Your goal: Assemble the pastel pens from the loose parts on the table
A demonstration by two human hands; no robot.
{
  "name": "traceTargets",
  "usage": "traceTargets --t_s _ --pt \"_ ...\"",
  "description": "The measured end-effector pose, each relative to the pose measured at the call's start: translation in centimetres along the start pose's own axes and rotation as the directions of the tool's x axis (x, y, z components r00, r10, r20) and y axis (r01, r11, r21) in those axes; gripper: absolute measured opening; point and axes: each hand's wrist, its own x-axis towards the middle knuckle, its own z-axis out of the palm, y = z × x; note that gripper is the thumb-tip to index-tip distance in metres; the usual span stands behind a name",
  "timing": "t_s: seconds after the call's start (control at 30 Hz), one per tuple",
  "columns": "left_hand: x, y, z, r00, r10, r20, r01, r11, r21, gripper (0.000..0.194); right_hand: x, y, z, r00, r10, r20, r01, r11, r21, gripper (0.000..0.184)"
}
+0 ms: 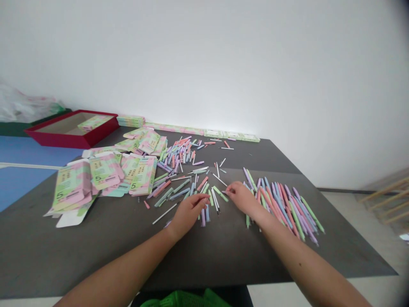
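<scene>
Over the middle of the table, my left hand (191, 211) is closed with thumb and fingertips together; whatever they hold, if anything, is hidden. Below its fingertips lie purple and blue pen barrels (203, 218). To the right, my right hand (242, 196) pinches a small pale purple pen part (225, 192), too small to make out fully. A white pen refill (219, 179) lies just past its fingertips, and more white refills (215, 200) lie between my hands. Beside my right wrist, pastel pens (287, 204) form a roughly parallel row.
A pile of small coloured pen parts (179, 151) lies farther back. Flattened printed cartons (107, 170) are heaped at left. A red box (96, 137) holds a carton, and folded cartons (131, 121) line the wall. The table's right edge (338, 213) drops to the floor.
</scene>
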Motion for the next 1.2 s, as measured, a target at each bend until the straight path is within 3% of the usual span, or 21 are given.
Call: traceTargets --t_s 0.17,0.33,0.6,0.77,0.93,1.07,1.2 --pt "1.1 -0.6 -1.2 0.994 -0.025 -0.111 0.027 0.999 0.02 0.032 1.4 1.9 1.4 1.0 -0.008 0.026 0.013 0.974 -0.224 0.02" --pt "1.3 -0.8 -1.2 0.993 -0.042 -0.113 0.041 0.999 -0.007 0.031 0.8 2.0 2.3 0.995 -0.073 0.066 0.093 0.925 -0.369 0.025" --pt "1.0 -0.1 -0.8 0.992 -0.044 -0.117 0.041 0.999 -0.027 0.029 0.4 1.9 2.5 0.99 -0.109 0.088 0.133 0.925 -0.355 0.026" --pt "1.0 -0.1 -0.9 0.991 -0.02 -0.131 0.016 0.999 -0.029 0.026 0.9 2.2 2.0 0.999 -0.025 0.034 0.03 0.984 -0.174 0.023" --pt "0.8 -0.5 -0.4 0.996 -0.01 -0.087 0.005 0.998 -0.06 0.025 1.4 2.1 0.9 0.992 0.119 0.04 -0.125 0.97 0.208 0.019" --pt "0.5 -0.4 0.6 0.996 -0.084 0.008 0.084 0.982 -0.168 0.033 1.1 0.4 1.2 0.978 0.096 0.184 -0.184 0.809 0.558 0.027" --pt "0.3 -0.2 1.2 0.987 -0.153 0.04 0.158 0.95 -0.271 0.037 0.4 -2.3 2.4 0.955 0.011 0.297 -0.244 0.6 0.762 0.031"
